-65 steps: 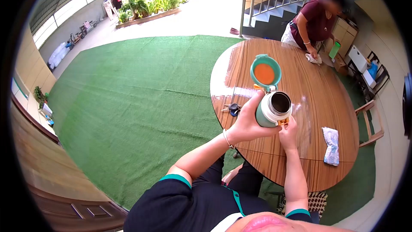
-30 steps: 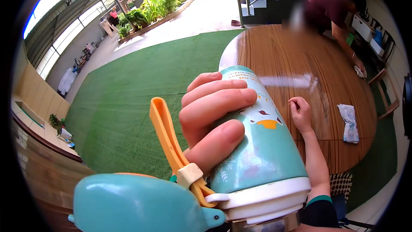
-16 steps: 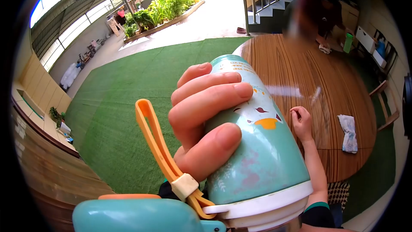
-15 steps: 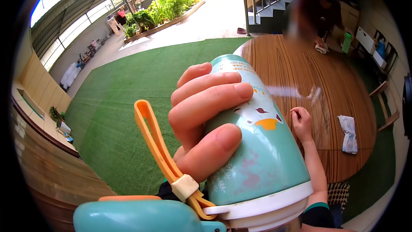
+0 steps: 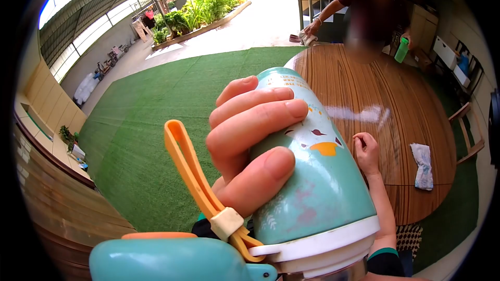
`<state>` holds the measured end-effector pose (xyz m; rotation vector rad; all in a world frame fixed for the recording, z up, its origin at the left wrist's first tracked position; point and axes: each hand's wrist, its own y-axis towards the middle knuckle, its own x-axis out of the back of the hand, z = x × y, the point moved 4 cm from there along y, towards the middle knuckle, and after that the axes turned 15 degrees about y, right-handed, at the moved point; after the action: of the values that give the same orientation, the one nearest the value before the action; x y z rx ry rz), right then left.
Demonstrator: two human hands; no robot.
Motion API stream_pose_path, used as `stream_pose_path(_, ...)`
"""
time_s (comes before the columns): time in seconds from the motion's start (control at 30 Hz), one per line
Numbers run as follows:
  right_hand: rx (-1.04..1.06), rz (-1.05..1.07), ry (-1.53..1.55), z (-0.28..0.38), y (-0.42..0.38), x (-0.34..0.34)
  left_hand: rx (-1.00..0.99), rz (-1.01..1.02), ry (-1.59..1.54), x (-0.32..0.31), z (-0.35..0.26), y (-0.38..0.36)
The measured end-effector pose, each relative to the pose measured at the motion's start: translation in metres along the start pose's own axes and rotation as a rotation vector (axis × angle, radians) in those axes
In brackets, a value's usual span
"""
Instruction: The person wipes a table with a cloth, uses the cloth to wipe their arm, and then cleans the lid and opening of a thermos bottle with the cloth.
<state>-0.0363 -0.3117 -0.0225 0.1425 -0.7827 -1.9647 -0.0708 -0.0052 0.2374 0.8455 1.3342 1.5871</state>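
Observation:
A teal bottle (image 5: 317, 187) with a white collar and a cartoon print fills the centre, tilted close to the camera. My left hand (image 5: 255, 135) is wrapped round its side. Its teal lid (image 5: 166, 261) hangs open at the lower left, with an orange strap (image 5: 190, 169) looped up beside my fingers. Right of the bottle, my right hand (image 5: 367, 151) rests on the wooden table (image 5: 375, 93) with its fingers curled; whatever they hold, if anything, is hidden. A folded patterned cloth (image 5: 422, 166) lies on the table farther right.
Across the table another person (image 5: 372, 21) holds a green bottle (image 5: 402, 50) in one hand and a pale cloth (image 5: 307, 36) in the other. A wooden chair (image 5: 469, 148) stands at the right. Green turf (image 5: 172, 125) covers the floor; stairs rise behind.
The other person has moved the cloth from the tabletop to the table's far left edge and now grips the green bottle, tilted. My hands and the teal bottle have barely moved.

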Motion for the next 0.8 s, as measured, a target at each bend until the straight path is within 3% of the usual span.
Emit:
stream_pose_path(0.17, -0.001, -0.004, -0.003, 0.002, 0.000, -0.001, 0.054, 0.024, -0.027, -0.004, 0.002, -0.008)
stream_pose_path(0.43, -0.191, 0.018, 0.077, 0.016, 0.001, -0.007, 0.175, 0.102, -0.169, -0.018, -0.004, -0.033)
stream_pose_path(0.5, -0.183, 0.067, 0.089, 0.022, 0.000, -0.010, 0.263, 0.163, -0.235, -0.031, -0.001, -0.050)
stream_pose_path(0.6, -0.148, 0.173, 0.345, 0.000, -0.005, -0.012, 0.486, 0.311, -0.350, -0.065, 0.004, -0.091)
stream_pose_path(0.7, -0.059, 0.298, 0.058, 0.007, -0.006, -0.017, 0.911, 0.298, -0.541, -0.107, 0.000, -0.147)
stream_pose_path(0.73, 0.006, 0.326, -0.029, 0.017, -0.004, -0.018, 0.786, 0.380, -0.384, -0.116, -0.001, -0.152)
stream_pose_path(0.8, 0.109, 0.297, -0.052, 0.027, -0.005, -0.022, 0.996, 0.388, -0.517, -0.145, -0.004, -0.188)
